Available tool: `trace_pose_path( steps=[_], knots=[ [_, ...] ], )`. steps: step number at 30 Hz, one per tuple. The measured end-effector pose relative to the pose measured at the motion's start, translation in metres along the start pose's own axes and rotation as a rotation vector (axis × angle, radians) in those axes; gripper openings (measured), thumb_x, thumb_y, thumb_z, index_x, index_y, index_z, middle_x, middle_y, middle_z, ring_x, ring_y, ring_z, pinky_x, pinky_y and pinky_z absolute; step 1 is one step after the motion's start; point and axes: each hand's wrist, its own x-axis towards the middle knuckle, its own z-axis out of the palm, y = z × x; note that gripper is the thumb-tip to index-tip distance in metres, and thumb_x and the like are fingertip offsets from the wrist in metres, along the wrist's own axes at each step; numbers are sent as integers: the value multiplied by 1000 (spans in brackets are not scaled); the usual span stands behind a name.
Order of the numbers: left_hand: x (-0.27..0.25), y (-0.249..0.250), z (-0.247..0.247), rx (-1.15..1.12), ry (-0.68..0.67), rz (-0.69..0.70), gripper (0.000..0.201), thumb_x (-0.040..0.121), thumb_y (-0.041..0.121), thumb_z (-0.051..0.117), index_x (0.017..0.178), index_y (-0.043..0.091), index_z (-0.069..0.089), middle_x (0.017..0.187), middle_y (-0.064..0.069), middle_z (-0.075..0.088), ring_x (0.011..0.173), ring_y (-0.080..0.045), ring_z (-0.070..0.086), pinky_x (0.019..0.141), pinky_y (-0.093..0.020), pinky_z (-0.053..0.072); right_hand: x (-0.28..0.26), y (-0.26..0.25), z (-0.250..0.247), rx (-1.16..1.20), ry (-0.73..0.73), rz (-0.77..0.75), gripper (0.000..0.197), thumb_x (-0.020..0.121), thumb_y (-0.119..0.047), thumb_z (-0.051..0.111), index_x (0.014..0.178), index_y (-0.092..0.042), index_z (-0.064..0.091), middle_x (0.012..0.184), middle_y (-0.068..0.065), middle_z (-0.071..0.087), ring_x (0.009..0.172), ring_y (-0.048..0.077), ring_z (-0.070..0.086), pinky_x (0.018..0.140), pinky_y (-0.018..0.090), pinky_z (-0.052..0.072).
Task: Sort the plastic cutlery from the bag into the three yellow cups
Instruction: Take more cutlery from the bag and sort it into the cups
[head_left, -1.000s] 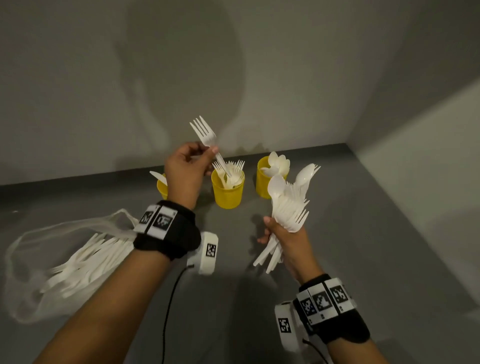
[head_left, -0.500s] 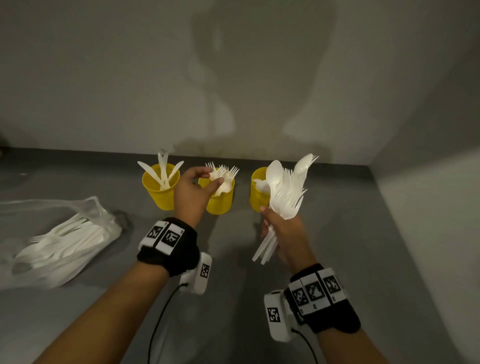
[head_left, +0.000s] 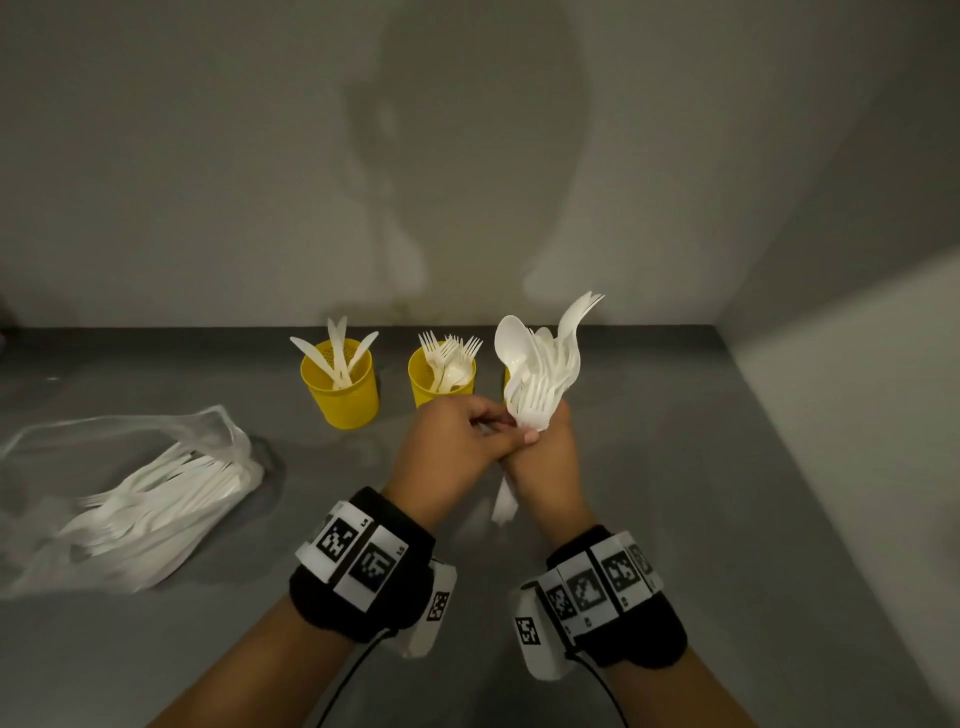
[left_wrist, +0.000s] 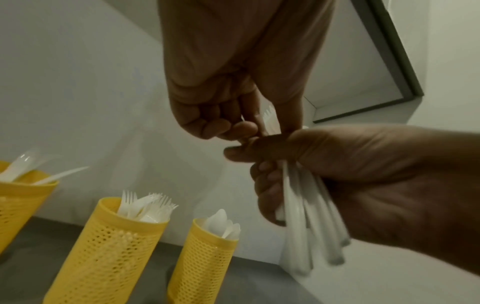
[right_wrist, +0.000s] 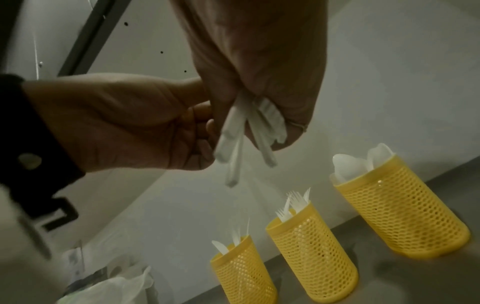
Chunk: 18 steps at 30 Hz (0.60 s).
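Observation:
Three yellow mesh cups stand in a row at the back: the left cup (head_left: 340, 400) holds knives, the middle cup (head_left: 441, 387) holds forks, and the right cup (right_wrist: 400, 205) holds spoons and is mostly hidden in the head view. My right hand (head_left: 545, 457) grips a mixed bunch of white cutlery (head_left: 540, 358) upright in front of the right cup, handles hanging below the fist (left_wrist: 306, 216). My left hand (head_left: 493, 439) has come against it, thumb and forefinger pinching a fork (left_wrist: 269, 118) in that bunch. The plastic bag (head_left: 130, 499) with several more pieces lies at the left.
The grey floor meets a wall just behind the cups and a second wall on the right, forming a corner. Cables run from both wrist bands toward me. The bag's loose handles (head_left: 208, 421) spread near the knife cup.
My left hand let a fork go into the middle cup, then moved right to the bunch and pinched a piece. The right hand drew the bunch slightly closer to me.

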Motion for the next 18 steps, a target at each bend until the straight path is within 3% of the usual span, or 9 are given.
trace_pose_path(
  steps=[5,8,11,12,14,16,18],
  knots=[
    [-4,-3,-8,-121,-2,0,13,72,6,74,81,-1,69,40,15,53,41,8,48,47,-2,33,-3,-8,-2,-107,-37,-43,34,63,-13,72,89,-17,50,64,-16,54,60,-6,55,58,10,44],
    [-2,-5,-11,-189,-36,-25,6,73,5,73,76,4,68,44,18,59,45,7,51,51,-3,38,-7,-10,-2,-122,-61,-17,40,60,-10,80,87,-21,52,68,-14,58,65,-5,59,62,13,48],
    [-1,-7,-11,-239,-55,-57,14,69,4,76,71,12,66,57,11,63,50,7,56,53,-5,44,-8,-9,1,-142,-59,0,40,60,-17,80,88,-14,51,70,-12,57,63,-8,58,58,10,46],
    [-1,-6,-10,-255,-47,-65,15,67,5,77,71,13,65,63,5,64,52,7,57,54,-6,45,-7,-8,3,-134,-44,16,44,58,-23,78,91,-11,51,73,-8,59,68,-5,61,61,12,49],
    [-1,-6,-10,-270,-27,-72,18,65,6,79,72,12,64,67,1,64,53,7,59,53,-5,44,-7,-4,9,-78,-11,64,56,57,-22,76,104,-4,51,89,9,66,88,18,68,76,35,58],
    [-1,-6,-8,-275,1,-75,21,65,7,79,78,10,63,67,2,63,51,9,57,50,-4,42,-6,-5,14,-27,19,101,64,59,-16,75,117,-5,49,107,22,65,101,36,65,87,53,54],
    [1,-8,-7,-296,29,-81,29,67,7,78,91,11,62,69,2,64,50,9,57,52,-4,42,-5,-3,17,-61,37,96,68,57,-24,77,117,-6,50,107,22,65,100,35,65,85,53,55]
  ],
)
